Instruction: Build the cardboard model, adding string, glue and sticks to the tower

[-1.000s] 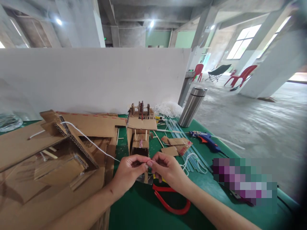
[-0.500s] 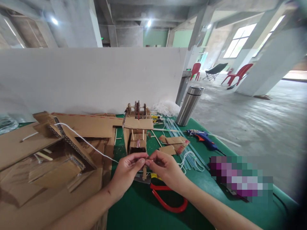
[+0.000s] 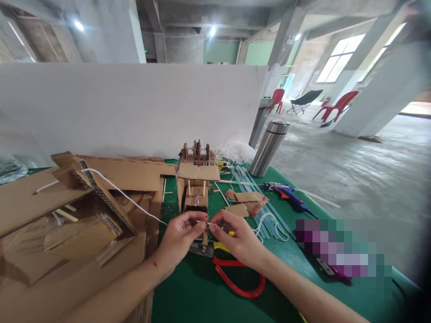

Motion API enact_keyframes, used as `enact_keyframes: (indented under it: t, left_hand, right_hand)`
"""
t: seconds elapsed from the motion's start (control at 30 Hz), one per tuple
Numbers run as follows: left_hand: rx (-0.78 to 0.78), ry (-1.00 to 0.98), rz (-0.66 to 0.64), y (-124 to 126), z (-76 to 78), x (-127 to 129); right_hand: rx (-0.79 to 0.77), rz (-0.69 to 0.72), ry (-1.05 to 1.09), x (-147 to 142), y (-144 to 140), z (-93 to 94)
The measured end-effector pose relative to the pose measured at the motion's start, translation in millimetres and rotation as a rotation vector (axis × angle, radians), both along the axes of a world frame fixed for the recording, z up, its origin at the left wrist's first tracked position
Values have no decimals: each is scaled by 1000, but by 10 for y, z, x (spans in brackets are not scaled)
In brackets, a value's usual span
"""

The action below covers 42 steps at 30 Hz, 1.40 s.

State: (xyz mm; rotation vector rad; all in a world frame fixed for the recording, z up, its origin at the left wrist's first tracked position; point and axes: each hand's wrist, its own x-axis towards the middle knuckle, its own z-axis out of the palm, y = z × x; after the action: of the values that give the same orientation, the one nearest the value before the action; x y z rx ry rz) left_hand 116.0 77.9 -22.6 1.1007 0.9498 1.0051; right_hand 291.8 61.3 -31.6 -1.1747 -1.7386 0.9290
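Right hand (image 3: pixel 235 233) shifts slightly off left hand (image 3: pixel 178 234), baring thin pale piece (image 3: pixel 209 223), lower centre of frame.
Both pinch it narrowly; a slackened pinch could let it slip.

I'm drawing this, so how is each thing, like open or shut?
Left hand: pinched shut on a small pale piece
Right hand: pinched on it too
String: loose curve, running to left hand
Scissors: lying down; open or shut unclear
Glue gun: lying down
Flask: standing, lid on
Folding chair: unfolded
Lights: on
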Motion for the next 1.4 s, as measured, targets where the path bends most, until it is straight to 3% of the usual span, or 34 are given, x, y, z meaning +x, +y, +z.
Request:
enact_keyframes:
  t: [0.4, 0.57, 0.83, 1.1, 1.4]
  left_hand:
    - [148, 62, -26, 12, -40, -16]
    - [76, -14, -41, 34, -38, -19]
    - [-165, -147, -52, 7, -4, 8]
    - [-222, -101, -73, -2, 7, 17]
    - [-183, -90, -62, 21, -5, -5]
  right_hand:
    - [-36, 29, -8, -17, 6, 17]
    - [-34, 53, -2, 3, 9, 11]
    - [51, 41, -74, -1, 1, 62]
    - [158, 15, -185, 4, 4, 63]
    - [140, 16, -189, 4, -6, 77]
